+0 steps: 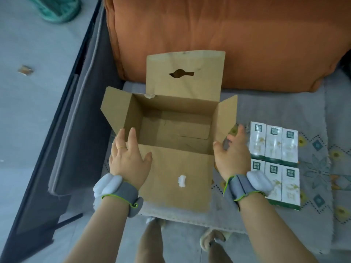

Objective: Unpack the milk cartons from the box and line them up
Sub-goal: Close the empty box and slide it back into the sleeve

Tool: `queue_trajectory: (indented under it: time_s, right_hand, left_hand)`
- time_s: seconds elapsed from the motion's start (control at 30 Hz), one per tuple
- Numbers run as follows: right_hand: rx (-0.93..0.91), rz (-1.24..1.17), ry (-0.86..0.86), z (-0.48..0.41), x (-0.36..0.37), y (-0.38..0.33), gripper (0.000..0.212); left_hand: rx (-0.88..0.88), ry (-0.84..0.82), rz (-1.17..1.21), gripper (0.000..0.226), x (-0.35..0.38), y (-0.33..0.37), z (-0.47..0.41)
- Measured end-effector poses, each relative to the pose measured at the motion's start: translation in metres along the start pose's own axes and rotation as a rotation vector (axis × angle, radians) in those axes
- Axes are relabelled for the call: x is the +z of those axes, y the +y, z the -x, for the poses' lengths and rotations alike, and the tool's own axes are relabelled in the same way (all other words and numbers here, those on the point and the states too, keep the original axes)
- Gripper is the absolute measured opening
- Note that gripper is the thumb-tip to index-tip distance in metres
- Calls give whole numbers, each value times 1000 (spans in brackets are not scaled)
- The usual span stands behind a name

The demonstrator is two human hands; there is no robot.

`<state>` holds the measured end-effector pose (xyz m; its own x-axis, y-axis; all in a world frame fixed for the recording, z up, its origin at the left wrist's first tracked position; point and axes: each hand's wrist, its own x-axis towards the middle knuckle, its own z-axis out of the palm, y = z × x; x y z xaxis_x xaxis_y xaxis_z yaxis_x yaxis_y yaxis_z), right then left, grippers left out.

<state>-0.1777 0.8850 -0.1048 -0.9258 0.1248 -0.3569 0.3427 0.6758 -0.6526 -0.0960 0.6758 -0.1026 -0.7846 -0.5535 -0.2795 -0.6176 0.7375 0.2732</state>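
An open cardboard box [171, 179] stands on a grey patterned cloth, flaps spread, and its inside shows only bare cardboard. My left hand [127, 154] lies against its left side, thumb on the front flap and fingers on the left flap. Pressed to the box's right side is my right hand [232, 154], its fingers reaching along the right flap. Several white and green milk cartons [273, 143] lie flat just right of the box in two rows of three, the near row [284, 185] partly behind my right wrist.
A large orange cushion [209, 35] rises right behind the box. The grey cloth [319, 168] with flower patterns extends to the right. A dark frame [76, 130] runs along the left, with grey floor beyond. My feet in slippers [212, 242] are below.
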Motion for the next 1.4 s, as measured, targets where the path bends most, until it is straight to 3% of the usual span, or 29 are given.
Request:
queue_trajectory:
  time_s: [0.17, 0.33, 0.53, 0.73, 0.83, 0.93, 1.07, 1.4]
  right_hand:
    - [-145, 274, -111, 11, 31, -21, 67]
    - [-75, 477, -226, 8, 57, -24, 64]
    - [-25, 593, -254, 4, 66, -22, 61]
    - [-41, 668, -263, 5, 71, -19, 65]
    - [-56, 666, -268, 3, 69, -16, 68]
    - [-62, 668, -299, 3, 66, -15, 76]
    - [-77, 679, -302, 5, 65, -15, 80]
    - [-113, 789, -306, 6, 62, -9, 72]
  left_hand:
    - [-25, -13, 23, 79, -17, -22, -43]
    - [-91, -46, 154, 79, -29, -37, -80]
    - [3, -77, 239, 82, -31, -56, -91]
    - [219, -9, 362, 74, -37, -54, -73]
    - [309, -51, 362, 77, -32, -45, -65]
    - [362, -187, 192, 75, -20, -41, -65]
    - [466, -364, -302, 72, -3, -53, -82]
    - [743, -403, -703, 82, -3, -79, -107]
